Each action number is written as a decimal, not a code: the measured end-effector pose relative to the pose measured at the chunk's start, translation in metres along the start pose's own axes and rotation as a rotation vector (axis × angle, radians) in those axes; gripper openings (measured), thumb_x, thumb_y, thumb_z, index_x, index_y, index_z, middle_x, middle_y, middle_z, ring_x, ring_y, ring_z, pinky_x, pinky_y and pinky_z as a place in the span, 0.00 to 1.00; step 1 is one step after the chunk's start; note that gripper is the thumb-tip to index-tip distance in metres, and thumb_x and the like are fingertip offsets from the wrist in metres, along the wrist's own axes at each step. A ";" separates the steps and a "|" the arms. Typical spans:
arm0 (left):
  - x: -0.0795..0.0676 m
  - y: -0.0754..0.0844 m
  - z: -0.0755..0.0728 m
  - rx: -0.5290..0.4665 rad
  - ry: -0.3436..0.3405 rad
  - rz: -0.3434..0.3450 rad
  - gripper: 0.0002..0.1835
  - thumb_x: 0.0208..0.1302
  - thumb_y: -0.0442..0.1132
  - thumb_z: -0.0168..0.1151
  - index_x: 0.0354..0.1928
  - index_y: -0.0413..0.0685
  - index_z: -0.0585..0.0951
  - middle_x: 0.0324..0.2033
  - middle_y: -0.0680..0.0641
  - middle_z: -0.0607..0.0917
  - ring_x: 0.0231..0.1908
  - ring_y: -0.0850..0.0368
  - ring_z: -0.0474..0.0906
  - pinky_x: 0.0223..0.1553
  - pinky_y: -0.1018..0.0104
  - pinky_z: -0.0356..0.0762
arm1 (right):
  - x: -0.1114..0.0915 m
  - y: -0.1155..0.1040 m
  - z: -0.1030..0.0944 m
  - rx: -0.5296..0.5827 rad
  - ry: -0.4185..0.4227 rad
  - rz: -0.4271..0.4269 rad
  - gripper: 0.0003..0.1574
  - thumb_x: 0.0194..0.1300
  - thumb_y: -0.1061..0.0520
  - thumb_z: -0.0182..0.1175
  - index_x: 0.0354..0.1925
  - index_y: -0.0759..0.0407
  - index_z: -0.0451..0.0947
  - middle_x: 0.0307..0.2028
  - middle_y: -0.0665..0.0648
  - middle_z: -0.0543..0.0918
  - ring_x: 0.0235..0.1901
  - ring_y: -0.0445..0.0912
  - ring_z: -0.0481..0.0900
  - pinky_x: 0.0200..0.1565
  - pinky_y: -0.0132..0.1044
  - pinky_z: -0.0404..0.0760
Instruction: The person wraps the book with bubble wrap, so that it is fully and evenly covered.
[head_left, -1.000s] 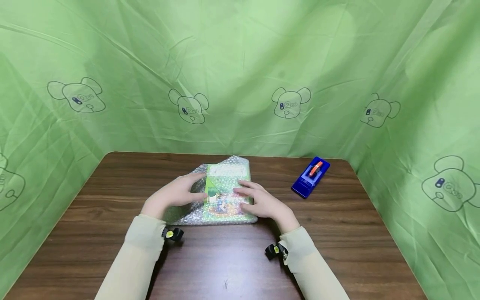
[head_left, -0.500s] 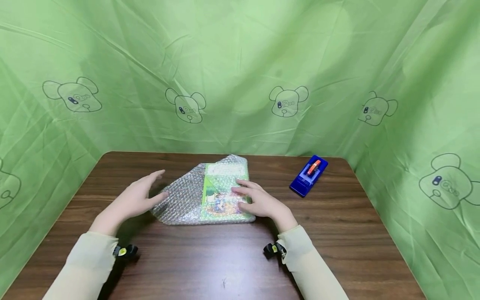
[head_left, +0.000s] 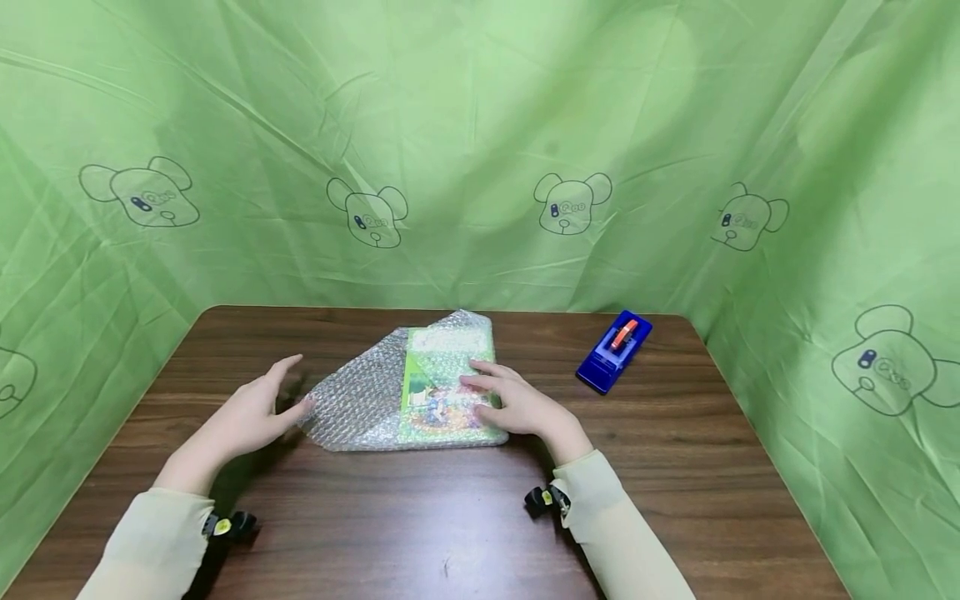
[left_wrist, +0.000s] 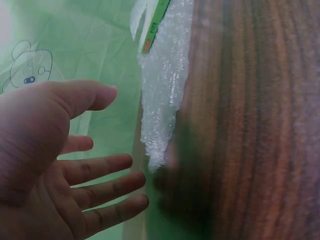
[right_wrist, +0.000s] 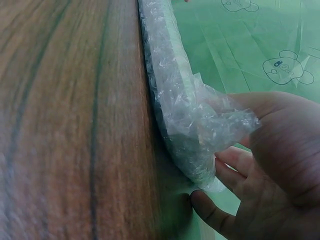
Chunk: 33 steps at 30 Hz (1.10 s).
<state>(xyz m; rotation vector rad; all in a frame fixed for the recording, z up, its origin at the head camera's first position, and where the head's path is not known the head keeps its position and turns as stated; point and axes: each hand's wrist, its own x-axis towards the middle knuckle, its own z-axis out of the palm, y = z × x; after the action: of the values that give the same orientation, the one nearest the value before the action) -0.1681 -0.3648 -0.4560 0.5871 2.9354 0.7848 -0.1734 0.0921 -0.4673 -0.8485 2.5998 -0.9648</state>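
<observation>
Left hand (head_left: 251, 421): fingers extended and spread, palm turned inward, holding nothing; its thumb is at the wrap's left corner, though contact cannot be told.
Right hand (head_left: 521, 407): fingers loosely spaced over the wrapped right part, resting there without clenching.
Forearms: reach in from near left and near right, converging on the book.
Book (head_left: 435, 408): lies flat under bubble wrap, left of the right hand.
Bubble wrap (head_left: 358, 400): its tapered loose end spreads left towards the left hand.
Steadying: broad, light pressure from the right hand should suit; hard pushing could skid the book.
Loose end: probably best smoothed leftward with flat fingers; tugging might drag the book along.
Surface (head_left: 675, 508): wood-grained, under everything.
Blue holder (head_left: 613, 353): far right, well apart from the hands.
</observation>
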 end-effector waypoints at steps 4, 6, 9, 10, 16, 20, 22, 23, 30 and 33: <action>-0.002 -0.001 0.004 -0.027 0.001 0.006 0.46 0.76 0.47 0.70 0.82 0.32 0.56 0.57 0.28 0.87 0.55 0.29 0.86 0.54 0.32 0.82 | 0.001 0.000 0.000 -0.008 -0.001 -0.001 0.36 0.77 0.56 0.65 0.79 0.58 0.72 0.85 0.63 0.60 0.83 0.66 0.54 0.81 0.66 0.55; -0.002 0.000 0.005 -0.037 0.007 0.005 0.46 0.75 0.46 0.72 0.82 0.33 0.58 0.54 0.33 0.89 0.51 0.35 0.88 0.52 0.36 0.83 | 0.001 0.001 0.000 -0.013 0.002 -0.002 0.36 0.78 0.56 0.64 0.79 0.58 0.73 0.84 0.63 0.60 0.83 0.66 0.55 0.81 0.66 0.56; -0.001 0.002 0.007 -0.041 0.003 0.005 0.44 0.72 0.46 0.75 0.79 0.32 0.64 0.48 0.40 0.90 0.46 0.44 0.87 0.48 0.43 0.84 | 0.000 0.002 0.001 -0.016 0.007 -0.005 0.36 0.77 0.56 0.65 0.79 0.58 0.73 0.84 0.63 0.61 0.83 0.65 0.55 0.81 0.66 0.56; 0.000 0.002 0.007 -0.035 -0.002 0.002 0.42 0.72 0.47 0.75 0.77 0.31 0.67 0.46 0.43 0.90 0.45 0.47 0.87 0.47 0.45 0.84 | 0.000 0.002 0.001 -0.016 0.007 -0.004 0.36 0.77 0.56 0.65 0.79 0.58 0.73 0.84 0.63 0.61 0.83 0.65 0.55 0.81 0.65 0.56; 0.003 0.003 0.011 0.021 -0.027 -0.020 0.32 0.71 0.48 0.75 0.64 0.28 0.82 0.45 0.42 0.89 0.45 0.47 0.84 0.47 0.45 0.83 | 0.001 0.003 0.002 -0.021 0.003 0.001 0.36 0.78 0.56 0.64 0.79 0.58 0.73 0.85 0.63 0.60 0.83 0.65 0.55 0.81 0.66 0.56; 0.002 0.003 0.013 0.002 -0.001 -0.019 0.24 0.71 0.42 0.74 0.60 0.33 0.85 0.41 0.47 0.87 0.41 0.51 0.81 0.43 0.50 0.81 | 0.002 0.003 0.002 -0.021 -0.004 0.010 0.36 0.77 0.56 0.64 0.80 0.57 0.72 0.85 0.62 0.60 0.84 0.65 0.54 0.81 0.66 0.56; 0.000 0.004 0.013 -0.026 0.010 -0.027 0.15 0.72 0.41 0.73 0.54 0.40 0.87 0.36 0.52 0.85 0.36 0.56 0.78 0.40 0.57 0.78 | 0.002 0.001 0.002 -0.018 -0.007 0.013 0.37 0.77 0.56 0.64 0.80 0.57 0.72 0.85 0.62 0.59 0.84 0.65 0.53 0.81 0.65 0.55; -0.001 0.004 0.013 -0.042 0.014 -0.029 0.11 0.73 0.41 0.73 0.50 0.44 0.88 0.34 0.53 0.84 0.34 0.59 0.77 0.38 0.59 0.77 | 0.002 0.001 0.001 -0.017 -0.010 0.014 0.37 0.77 0.55 0.64 0.80 0.57 0.72 0.85 0.62 0.59 0.84 0.65 0.53 0.81 0.65 0.55; -0.009 0.014 0.015 -0.178 0.044 -0.056 0.06 0.78 0.44 0.69 0.43 0.53 0.81 0.27 0.56 0.80 0.24 0.65 0.76 0.28 0.67 0.74 | 0.001 0.001 0.001 -0.015 -0.011 0.010 0.37 0.78 0.55 0.64 0.80 0.57 0.72 0.85 0.62 0.59 0.84 0.65 0.53 0.81 0.66 0.55; -0.009 0.021 0.016 -0.240 0.071 -0.067 0.07 0.80 0.44 0.66 0.45 0.51 0.80 0.28 0.53 0.84 0.23 0.62 0.79 0.25 0.65 0.76 | 0.000 0.001 0.001 -0.012 -0.012 0.013 0.37 0.78 0.55 0.64 0.80 0.57 0.72 0.85 0.62 0.59 0.84 0.65 0.53 0.81 0.65 0.55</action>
<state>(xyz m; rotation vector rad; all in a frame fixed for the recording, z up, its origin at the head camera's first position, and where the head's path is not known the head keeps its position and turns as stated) -0.1500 -0.3444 -0.4600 0.4489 2.8441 1.1495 -0.1736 0.0916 -0.4686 -0.8360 2.6002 -0.9390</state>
